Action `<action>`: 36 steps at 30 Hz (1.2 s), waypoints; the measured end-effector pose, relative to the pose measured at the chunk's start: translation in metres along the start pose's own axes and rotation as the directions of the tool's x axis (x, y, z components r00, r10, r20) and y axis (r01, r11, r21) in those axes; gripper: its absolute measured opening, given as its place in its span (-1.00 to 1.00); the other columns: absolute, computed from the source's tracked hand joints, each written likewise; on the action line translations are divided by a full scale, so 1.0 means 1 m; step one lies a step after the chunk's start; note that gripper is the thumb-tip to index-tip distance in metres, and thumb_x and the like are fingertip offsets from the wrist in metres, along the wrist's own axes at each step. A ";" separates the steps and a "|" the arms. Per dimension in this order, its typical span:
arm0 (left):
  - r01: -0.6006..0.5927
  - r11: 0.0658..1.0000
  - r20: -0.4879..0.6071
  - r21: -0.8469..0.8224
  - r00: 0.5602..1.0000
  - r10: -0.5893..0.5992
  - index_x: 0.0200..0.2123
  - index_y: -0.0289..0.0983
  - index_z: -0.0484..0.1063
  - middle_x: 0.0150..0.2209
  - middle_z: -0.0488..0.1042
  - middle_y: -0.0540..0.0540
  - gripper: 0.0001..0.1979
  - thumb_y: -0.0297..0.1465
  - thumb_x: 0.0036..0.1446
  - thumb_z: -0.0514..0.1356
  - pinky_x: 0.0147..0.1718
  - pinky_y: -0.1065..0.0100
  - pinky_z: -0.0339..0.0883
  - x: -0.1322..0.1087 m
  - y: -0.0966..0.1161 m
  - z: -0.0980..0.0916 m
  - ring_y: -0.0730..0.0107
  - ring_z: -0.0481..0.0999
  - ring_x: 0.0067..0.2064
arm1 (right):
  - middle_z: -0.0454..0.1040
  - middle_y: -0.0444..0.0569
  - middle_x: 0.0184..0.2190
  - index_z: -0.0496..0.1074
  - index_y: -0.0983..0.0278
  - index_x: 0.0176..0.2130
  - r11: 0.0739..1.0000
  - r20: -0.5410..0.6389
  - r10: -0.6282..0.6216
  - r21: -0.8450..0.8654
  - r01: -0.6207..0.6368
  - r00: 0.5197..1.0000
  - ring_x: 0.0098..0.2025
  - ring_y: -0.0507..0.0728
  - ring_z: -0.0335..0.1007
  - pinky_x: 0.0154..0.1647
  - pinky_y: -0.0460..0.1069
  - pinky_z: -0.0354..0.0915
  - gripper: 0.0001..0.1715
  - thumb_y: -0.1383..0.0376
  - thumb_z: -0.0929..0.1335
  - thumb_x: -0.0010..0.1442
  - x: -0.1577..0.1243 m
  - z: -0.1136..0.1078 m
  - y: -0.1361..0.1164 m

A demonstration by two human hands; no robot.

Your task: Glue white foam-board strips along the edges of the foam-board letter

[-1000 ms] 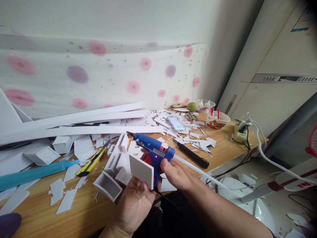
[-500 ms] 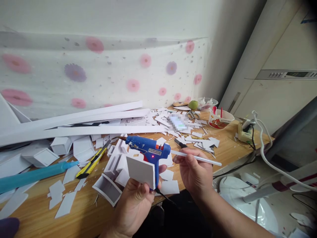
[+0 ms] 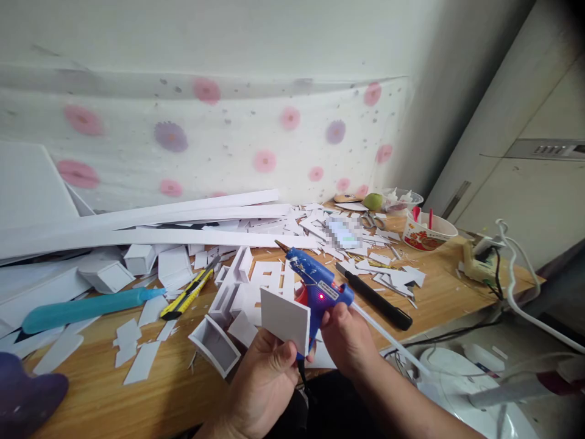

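My left hand (image 3: 269,381) pinches a small square piece of white foam board (image 3: 284,321) between thumb and fingers. Just behind that piece is a blue hot glue gun (image 3: 315,281), its nozzle pointing up and to the left and a red light lit on its side. My right hand (image 3: 348,341) is closed at the gun's handle. Left fingertips show near the lower handle; whether they still bear on it is hard to see. From the gun's back end a long translucent glue stick (image 3: 388,338) sticks out over my right wrist.
White foam-board scraps and a small open box (image 3: 214,346) lie on the wooden table (image 3: 173,390). Also there are a yellow utility knife (image 3: 189,292), a teal tube (image 3: 91,310), a black marker (image 3: 379,299), scissors (image 3: 373,221), a paper bowl (image 3: 427,233) and a power strip (image 3: 479,262).
My right hand has let go of the glue stick and closed at the glue gun's handle. The gun has tilted, nozzle higher. The view has shifted left, uncovering the black marker.
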State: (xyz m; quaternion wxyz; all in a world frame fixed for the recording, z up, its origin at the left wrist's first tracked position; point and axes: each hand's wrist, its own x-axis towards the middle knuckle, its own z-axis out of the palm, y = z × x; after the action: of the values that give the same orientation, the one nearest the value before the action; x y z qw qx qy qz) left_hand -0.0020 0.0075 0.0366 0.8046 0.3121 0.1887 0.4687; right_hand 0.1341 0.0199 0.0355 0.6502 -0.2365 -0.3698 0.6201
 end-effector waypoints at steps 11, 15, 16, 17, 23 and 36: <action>-0.116 0.986 -0.184 -0.123 0.979 0.092 -0.26 -0.13 0.56 -0.05 0.49 -0.05 -0.73 -0.35 -0.10 0.44 -0.13 0.26 0.39 0.002 0.024 -0.001 0.23 0.43 -0.02 | 0.50 -0.04 -0.38 0.54 0.24 -0.33 0.999 -0.111 -0.031 -0.016 0.029 0.993 -0.32 0.12 0.44 -0.28 0.01 0.42 -0.62 0.02 0.51 -0.03 0.018 0.008 -0.021; -0.147 0.983 -0.272 -0.108 0.956 0.113 -0.39 -0.24 0.55 -0.22 0.49 -0.06 -0.80 -0.42 -0.14 0.45 -0.19 0.31 0.44 0.008 0.055 -0.007 0.34 0.46 -0.18 | 0.48 -0.03 -0.43 0.54 0.24 -0.35 0.970 0.007 -0.051 -0.239 0.051 0.999 -0.38 0.15 0.42 -0.32 0.05 0.37 -0.63 0.01 0.50 -0.01 0.015 0.005 -0.024; -0.151 0.985 -0.279 -0.085 0.953 0.122 -0.39 -0.26 0.55 -0.26 0.49 -0.06 -0.79 -0.43 -0.16 0.46 -0.21 0.32 0.45 0.010 0.061 -0.008 0.37 0.46 -0.22 | 0.49 -0.01 -0.41 0.54 0.24 -0.35 0.952 0.042 -0.033 -0.302 0.044 0.999 -0.37 0.16 0.42 -0.31 0.06 0.36 -0.63 0.00 0.49 0.00 0.013 0.006 -0.023; -0.159 0.985 -0.282 -0.063 0.950 0.135 -0.37 -0.27 0.55 -0.28 0.48 -0.06 -0.77 -0.44 -0.17 0.46 -0.23 0.34 0.45 0.012 0.067 -0.009 0.39 0.46 -0.25 | 0.50 0.00 -0.40 0.54 0.23 -0.33 0.929 0.069 -0.017 -0.367 0.041 0.997 -0.35 0.17 0.43 -0.30 0.06 0.36 -0.64 0.01 0.49 0.02 0.012 0.007 -0.023; -0.206 0.978 -0.287 -0.043 0.940 0.185 -0.37 -0.31 0.52 -0.36 0.43 -0.03 -0.73 -0.45 -0.19 0.47 -0.30 0.42 0.45 0.023 0.077 -0.018 0.47 0.43 -0.32 | 0.48 -0.04 -0.36 0.50 0.18 -0.33 0.765 0.139 -0.096 -0.623 0.162 0.986 -0.29 0.17 0.40 -0.30 0.02 0.33 -0.75 0.07 0.45 0.12 0.013 0.018 -0.020; -0.188 0.975 -0.351 -0.118 0.927 0.136 -0.29 -0.31 0.54 -0.33 0.48 -0.05 -0.59 -0.43 -0.29 0.52 -0.30 0.39 0.47 0.024 0.073 -0.029 0.42 0.46 -0.30 | 0.44 -0.07 -0.39 0.45 0.18 -0.36 0.663 0.034 -0.115 -0.741 0.102 0.993 -0.33 0.16 0.35 -0.28 0.05 0.27 -0.68 -0.01 0.41 0.13 0.022 0.021 -0.005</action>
State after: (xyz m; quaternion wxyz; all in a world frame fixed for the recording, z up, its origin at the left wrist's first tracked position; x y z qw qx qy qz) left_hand -0.0546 0.0646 0.0644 0.7393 0.1796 0.2626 0.5935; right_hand 0.1200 0.0379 0.0569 0.5368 -0.4623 -0.5980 0.3748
